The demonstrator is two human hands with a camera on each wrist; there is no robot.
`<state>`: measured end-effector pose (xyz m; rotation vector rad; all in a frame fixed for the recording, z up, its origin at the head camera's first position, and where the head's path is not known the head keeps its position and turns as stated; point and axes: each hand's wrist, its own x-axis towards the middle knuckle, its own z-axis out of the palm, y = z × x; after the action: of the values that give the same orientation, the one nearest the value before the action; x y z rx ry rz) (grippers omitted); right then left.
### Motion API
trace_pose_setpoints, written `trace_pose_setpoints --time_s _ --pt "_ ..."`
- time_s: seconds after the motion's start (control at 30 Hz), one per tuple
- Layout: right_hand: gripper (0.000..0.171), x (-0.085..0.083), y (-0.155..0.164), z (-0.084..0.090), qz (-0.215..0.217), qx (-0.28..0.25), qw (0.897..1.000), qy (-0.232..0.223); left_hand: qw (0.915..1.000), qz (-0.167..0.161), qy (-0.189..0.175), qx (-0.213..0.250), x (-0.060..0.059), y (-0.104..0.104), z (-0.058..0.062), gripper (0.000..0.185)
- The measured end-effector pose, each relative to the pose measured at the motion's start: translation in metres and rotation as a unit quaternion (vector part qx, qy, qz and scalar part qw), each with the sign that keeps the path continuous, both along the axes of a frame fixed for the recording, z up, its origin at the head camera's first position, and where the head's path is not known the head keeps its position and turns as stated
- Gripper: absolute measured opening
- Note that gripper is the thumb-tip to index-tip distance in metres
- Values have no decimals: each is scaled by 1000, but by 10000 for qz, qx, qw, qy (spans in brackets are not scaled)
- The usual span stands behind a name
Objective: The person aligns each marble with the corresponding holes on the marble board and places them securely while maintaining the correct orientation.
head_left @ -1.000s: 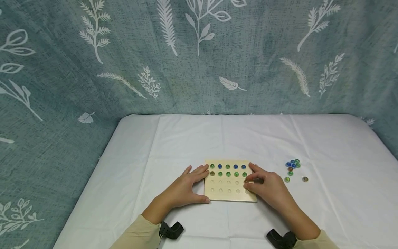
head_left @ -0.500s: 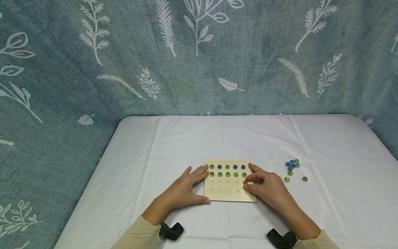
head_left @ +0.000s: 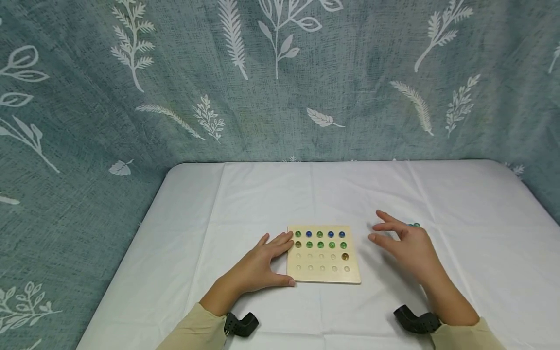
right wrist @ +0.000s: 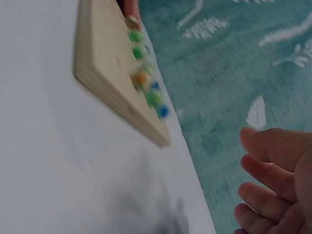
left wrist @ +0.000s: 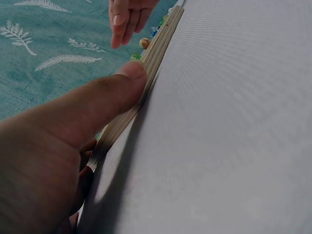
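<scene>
A square wooden board (head_left: 323, 277) with rows of dimples lies on the white table. Its two far rows hold green, blue and brown glass beads (head_left: 320, 239); one brown bead (head_left: 345, 256) sits alone at the right end of the third row. My left hand (head_left: 262, 262) rests against the board's left edge, thumb (left wrist: 124, 80) pressed on the near corner, fingers straight. My right hand (head_left: 404, 243) hovers open and empty to the right of the board, in front of a small pile of loose beads (head_left: 414, 225) that it mostly hides.
The white tablecloth (head_left: 332, 194) ends at a blue-green leaf-patterned curtain (head_left: 280, 82) behind and at both sides. Black wrist camera mounts (head_left: 239, 324) sit at both cuffs near the table's front edge.
My right hand let go of the brown bead in the third row's right dimple and moved away to the right, opening over the loose beads. The left hand stayed put.
</scene>
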<state>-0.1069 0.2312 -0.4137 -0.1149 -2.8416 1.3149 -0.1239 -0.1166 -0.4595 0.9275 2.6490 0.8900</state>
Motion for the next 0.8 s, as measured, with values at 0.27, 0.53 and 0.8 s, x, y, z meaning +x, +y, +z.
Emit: trace_pose_setpoints --time_s 0.27,0.53,0.8 --pt "59 -8 53 0 -810 -444 9955 -189 10000 17 -73 46 0 0 1 97" --pt "63 -17 88 -18 -1472 -326 9864 -662 10000 17 -48 46 0 0 1 96" --pt "57 -20 97 -33 -1379 -224 9868 -816 10000 -1 -36 43 -1 0 0 96"
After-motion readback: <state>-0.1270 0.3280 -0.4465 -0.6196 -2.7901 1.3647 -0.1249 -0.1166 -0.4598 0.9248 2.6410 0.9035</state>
